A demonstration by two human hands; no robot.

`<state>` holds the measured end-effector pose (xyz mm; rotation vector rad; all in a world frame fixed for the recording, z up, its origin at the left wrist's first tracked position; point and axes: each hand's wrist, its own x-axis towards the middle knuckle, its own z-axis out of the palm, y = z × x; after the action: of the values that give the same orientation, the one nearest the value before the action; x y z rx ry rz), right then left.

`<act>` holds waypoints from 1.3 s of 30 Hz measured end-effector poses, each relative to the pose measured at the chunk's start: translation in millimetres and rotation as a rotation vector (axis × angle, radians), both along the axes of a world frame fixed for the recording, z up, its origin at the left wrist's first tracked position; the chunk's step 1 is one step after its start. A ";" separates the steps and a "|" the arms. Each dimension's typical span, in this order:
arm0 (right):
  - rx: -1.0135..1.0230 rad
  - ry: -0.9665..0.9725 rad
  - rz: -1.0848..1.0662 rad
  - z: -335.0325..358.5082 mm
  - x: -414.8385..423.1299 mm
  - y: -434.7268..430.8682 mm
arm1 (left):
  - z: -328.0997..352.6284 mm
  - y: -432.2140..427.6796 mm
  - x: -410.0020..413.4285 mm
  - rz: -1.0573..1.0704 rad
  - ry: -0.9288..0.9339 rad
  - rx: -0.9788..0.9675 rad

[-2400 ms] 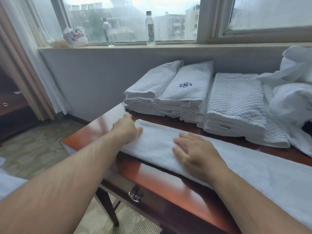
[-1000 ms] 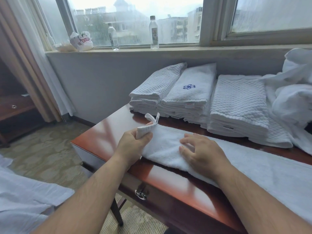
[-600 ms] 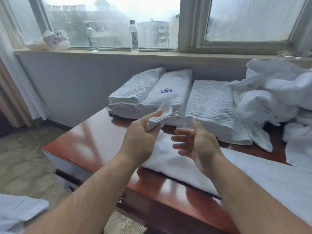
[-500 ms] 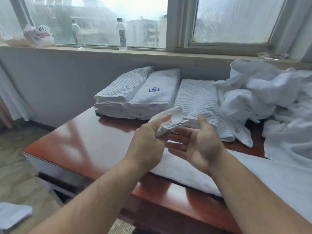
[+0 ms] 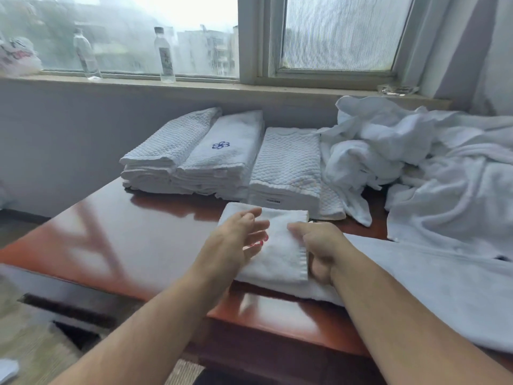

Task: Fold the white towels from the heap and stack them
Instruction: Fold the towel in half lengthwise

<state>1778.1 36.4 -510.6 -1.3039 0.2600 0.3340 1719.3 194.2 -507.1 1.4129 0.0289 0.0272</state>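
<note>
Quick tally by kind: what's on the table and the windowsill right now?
Folded towel stacks against the wall: 3
Towel being folded, under both hands: 1
Unfolded heap: 1
Water bottles on the sill: 2
Plastic bag on the sill: 1
Total: 8

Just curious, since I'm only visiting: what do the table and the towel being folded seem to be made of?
The table looks like reddish-brown wood with a glossy varnish: it mirrors the window light. The towel being folded looks like white terry cotton, with a fuzzy nap and a stitched hem; the fibre itself can't be confirmed.
</note>
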 end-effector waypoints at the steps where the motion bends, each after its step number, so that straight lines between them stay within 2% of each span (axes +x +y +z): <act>1: -0.024 0.002 -0.008 -0.2 0.1 1.5 | 1.0 5.0 -1.0 0.018 -0.033 0.067; 4: -0.045 -0.014 -0.024 4.2 -0.7 -7.5 | 4.0 14.8 -3.1 0.065 -0.170 0.377; 9: -0.056 -0.090 -0.056 20.2 -5.9 -67.6 | 11.4 4.6 9.2 0.071 -0.283 0.684; 16: -0.147 -0.128 -0.209 37.4 -33.0 -225.8 | 9.8 -68.5 24.2 -0.177 -0.449 0.936; 20: -0.250 -0.115 -0.336 41.3 -49.3 -299.8 | 3.5 -110.5 34.8 -0.328 -0.478 1.273; 23: -0.411 -0.089 -0.344 32.3 -60.5 -329.4 | -10.1 -129.8 34.5 -0.422 -0.436 1.420; 28: -0.595 -0.018 -0.305 3.1 -69.1 -334.2 | -23.6 -124.1 34.4 -0.431 -0.437 1.522; 31: -0.619 -0.045 -0.360 -1.6 -70.7 -332.2 | -24.2 -118.3 35.7 -0.407 -0.427 1.459; 33: -0.608 -0.068 -0.398 1.9 -69.8 -330.8 | -22.2 -118.5 38.0 -0.300 -0.409 1.335; 36: -0.623 -0.092 -0.388 7.5 -67.0 -328.9 | -16.1 -120.5 42.0 0.035 -0.261 1.134; 39: -0.746 -0.057 -0.348 7.5 -67.4 -324.9 | -14.8 -120.0 44.9 0.091 -0.089 1.221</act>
<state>1710.7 -288.5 -503.1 -1.9567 0.5908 -0.1194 1764.2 74.2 -521.9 2.6283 -0.0015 0.2112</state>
